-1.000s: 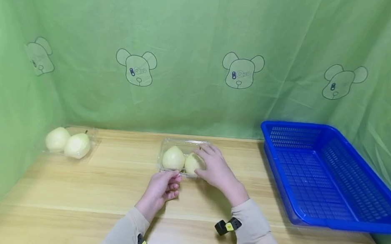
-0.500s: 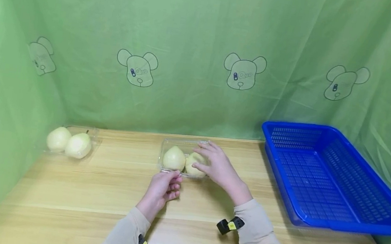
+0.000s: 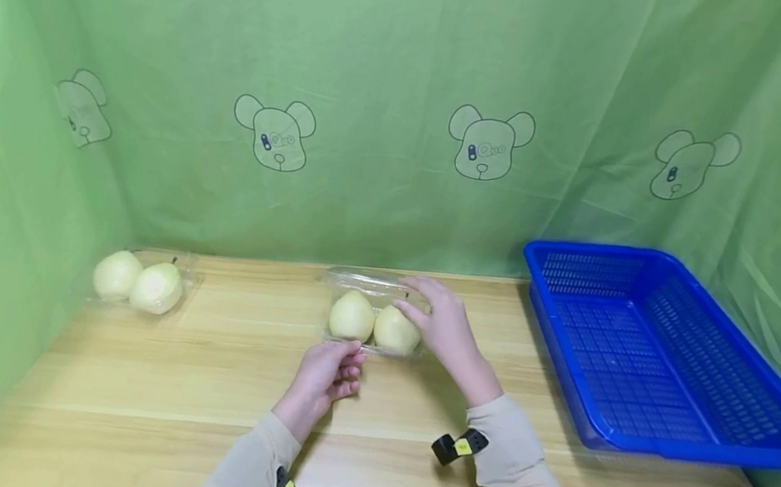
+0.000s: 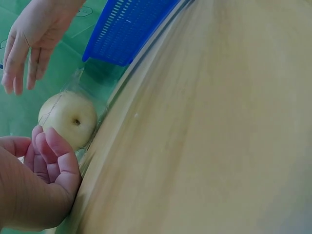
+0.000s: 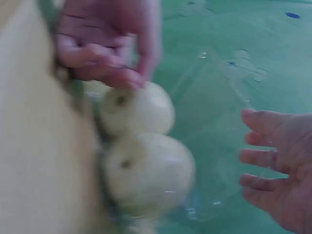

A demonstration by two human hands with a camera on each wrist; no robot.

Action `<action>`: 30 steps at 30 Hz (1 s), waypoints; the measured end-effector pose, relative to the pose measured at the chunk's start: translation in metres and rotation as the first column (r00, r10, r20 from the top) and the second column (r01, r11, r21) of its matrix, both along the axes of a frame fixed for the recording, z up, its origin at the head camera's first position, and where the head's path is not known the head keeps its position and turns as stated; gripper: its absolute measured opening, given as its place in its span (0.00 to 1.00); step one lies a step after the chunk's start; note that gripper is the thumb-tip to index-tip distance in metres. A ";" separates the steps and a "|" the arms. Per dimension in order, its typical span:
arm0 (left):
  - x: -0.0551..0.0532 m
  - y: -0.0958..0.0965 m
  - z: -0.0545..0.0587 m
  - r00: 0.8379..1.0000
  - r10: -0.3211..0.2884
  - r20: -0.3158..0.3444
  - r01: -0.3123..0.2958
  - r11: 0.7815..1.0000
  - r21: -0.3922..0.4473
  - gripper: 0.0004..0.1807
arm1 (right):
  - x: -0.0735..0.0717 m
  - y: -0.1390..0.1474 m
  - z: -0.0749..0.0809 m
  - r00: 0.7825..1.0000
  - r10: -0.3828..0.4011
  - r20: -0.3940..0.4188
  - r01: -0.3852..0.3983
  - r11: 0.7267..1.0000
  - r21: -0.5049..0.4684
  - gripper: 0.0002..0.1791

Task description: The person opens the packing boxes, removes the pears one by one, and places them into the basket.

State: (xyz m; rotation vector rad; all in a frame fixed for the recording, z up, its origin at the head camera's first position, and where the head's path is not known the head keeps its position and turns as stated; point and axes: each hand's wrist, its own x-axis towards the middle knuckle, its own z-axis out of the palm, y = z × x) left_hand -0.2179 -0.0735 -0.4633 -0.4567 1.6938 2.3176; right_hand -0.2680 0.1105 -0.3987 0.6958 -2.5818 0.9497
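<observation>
A clear plastic clamshell box (image 3: 385, 351) sits mid-table in the head view, holding two pale yellow pears (image 3: 353, 316). My left hand (image 3: 326, 373) pinches its front rim between thumb and index finger, the other fingers loosely curled. My right hand (image 3: 447, 323) is over the back right of the box, at the raised clear lid (image 3: 362, 280). In the right wrist view, that hand's fingers (image 5: 258, 157) are spread and nearly straight beside the lid (image 5: 209, 97); exact contact is hard to tell. The left wrist view shows one pear (image 4: 68, 119) just beyond the left fingertips.
Another clear box with two pears (image 3: 156, 288) stands at the back left of the wooden table (image 3: 184, 406). A large blue plastic basket (image 3: 572, 372) is at the right. Green cloth (image 3: 364, 214) hangs behind and along both sides.
The lid has lifted and tilted up off the pears, with the right hand moving slightly up and back at it. The left hand has kept its pinch on the front rim.
</observation>
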 end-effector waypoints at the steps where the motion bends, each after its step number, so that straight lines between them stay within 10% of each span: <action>1: 0.000 0.000 0.000 1.000 -0.002 0.000 0.002 1.000 -0.001 0.10 | 0.000 0.001 0.001 1.000 -0.013 0.002 0.013 1.000 -0.015 0.22; 14: -0.001 -0.003 0.002 0.995 -0.100 0.004 0.100 0.995 0.001 0.13 | -0.005 0.005 0.002 0.997 -0.011 0.073 0.012 1.000 -0.019 0.24; 22: 0.000 -0.010 0.008 0.915 -0.403 0.006 0.400 0.907 -0.134 0.23 | -0.006 0.007 -0.001 0.995 -0.029 0.099 0.032 0.999 -0.030 0.26; 30: 0.002 -0.019 0.036 0.907 -0.412 -0.093 0.371 0.882 -0.290 0.17 | -0.006 0.008 -0.001 0.996 -0.040 0.086 0.045 0.997 -0.061 0.27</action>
